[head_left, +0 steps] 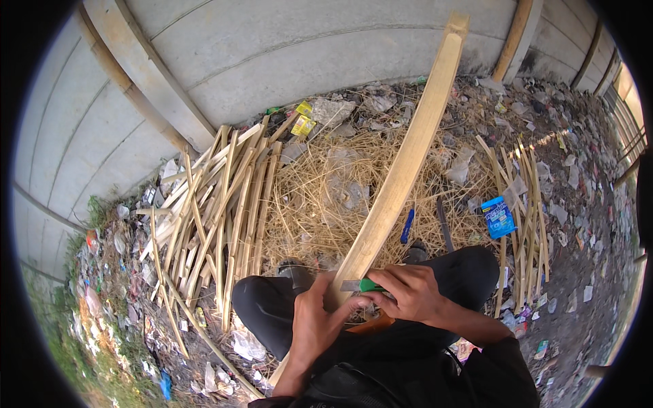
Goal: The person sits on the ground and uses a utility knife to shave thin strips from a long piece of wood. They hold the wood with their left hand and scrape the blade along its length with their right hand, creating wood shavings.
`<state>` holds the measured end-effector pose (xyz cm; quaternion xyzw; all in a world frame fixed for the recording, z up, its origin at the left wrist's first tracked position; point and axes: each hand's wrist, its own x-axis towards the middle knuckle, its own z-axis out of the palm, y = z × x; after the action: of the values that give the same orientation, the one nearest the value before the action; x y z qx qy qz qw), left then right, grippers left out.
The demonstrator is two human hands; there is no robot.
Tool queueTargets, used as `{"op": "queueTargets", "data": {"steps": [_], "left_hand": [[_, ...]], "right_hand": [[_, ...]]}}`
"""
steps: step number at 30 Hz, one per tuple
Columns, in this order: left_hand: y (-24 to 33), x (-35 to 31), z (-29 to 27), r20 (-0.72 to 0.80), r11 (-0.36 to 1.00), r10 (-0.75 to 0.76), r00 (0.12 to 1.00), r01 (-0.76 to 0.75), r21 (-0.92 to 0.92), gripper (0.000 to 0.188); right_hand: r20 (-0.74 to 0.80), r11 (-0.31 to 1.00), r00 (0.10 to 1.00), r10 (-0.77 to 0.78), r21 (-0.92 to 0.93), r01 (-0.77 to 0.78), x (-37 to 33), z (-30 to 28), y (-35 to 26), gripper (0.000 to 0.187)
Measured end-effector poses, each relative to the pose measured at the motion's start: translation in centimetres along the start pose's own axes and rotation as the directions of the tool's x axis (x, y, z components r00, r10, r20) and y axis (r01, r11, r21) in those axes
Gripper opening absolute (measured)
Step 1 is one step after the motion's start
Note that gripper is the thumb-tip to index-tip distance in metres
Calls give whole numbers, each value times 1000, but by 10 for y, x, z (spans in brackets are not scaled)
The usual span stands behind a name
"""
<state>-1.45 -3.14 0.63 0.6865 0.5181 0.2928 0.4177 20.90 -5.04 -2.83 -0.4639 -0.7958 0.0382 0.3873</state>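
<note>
A long, wide bamboo slat [408, 149] rises from my lap and leans away toward the wall. My left hand [315, 319] is closed around its near end, the thumb stretched toward the right hand. In my right hand [411, 294] is a green-handled utility knife [369, 285], gripped with the fingers wrapped over it. Its blade [350, 285] lies across the slat's face near the left hand. Something orange [373, 324] shows below my hands, mostly hidden.
A pile of bamboo strips [235, 197] lies left, a smaller bundle [527, 224] right. Fine shavings [306, 190] cover the ground ahead. Near my right knee are a blue-handled tool [408, 226], a dark long blade [443, 224] and a blue packet [498, 217]. A concrete wall [306, 61] stands behind.
</note>
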Motion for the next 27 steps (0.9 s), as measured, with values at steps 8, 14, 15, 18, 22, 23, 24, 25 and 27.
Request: {"op": "queueTargets", "data": {"steps": [8, 14, 15, 18, 22, 23, 24, 25, 27], "left_hand": [[-3, -2, 3, 33, 993, -22, 999, 25, -116, 55], [-8, -10, 1, 29, 987, -76, 997, 79, -142, 45], [-12, -11, 2, 25, 983, -84, 996, 87, -159, 44], [-15, -12, 1, -5, 988, -60, 998, 58, -140, 43], [-16, -14, -4, -12, 998, -43, 999, 43, -37, 43], [-15, -14, -4, -17, 999, -34, 999, 34, -41, 43], [-15, -15, -5, -22, 999, -25, 999, 24, -45, 43], [-14, -16, -6, -17, 999, -27, 999, 27, -38, 43], [-12, -16, -9, -5, 999, -29, 1000, 29, -22, 42]], "right_hand": [[-7, 999, 1000, 16, -47, -17, 4, -10, -8, 29], [-54, 989, 992, 117, -80, -121, 7, -26, 9, 31], [-53, 992, 993, 104, -65, -107, 6, -25, 11, 31], [-24, 994, 996, 91, -58, -92, 7, -27, 12, 31], [4, 995, 998, 66, -70, -66, 9, -28, 14, 30], [7, 996, 998, 62, -70, -61, 10, -28, 15, 30], [10, 996, 998, 58, -70, -57, 11, -29, 15, 30], [13, 996, 998, 54, -70, -53, 13, -30, 15, 30], [15, 996, 998, 58, -75, -56, 14, -32, 14, 30]]}}
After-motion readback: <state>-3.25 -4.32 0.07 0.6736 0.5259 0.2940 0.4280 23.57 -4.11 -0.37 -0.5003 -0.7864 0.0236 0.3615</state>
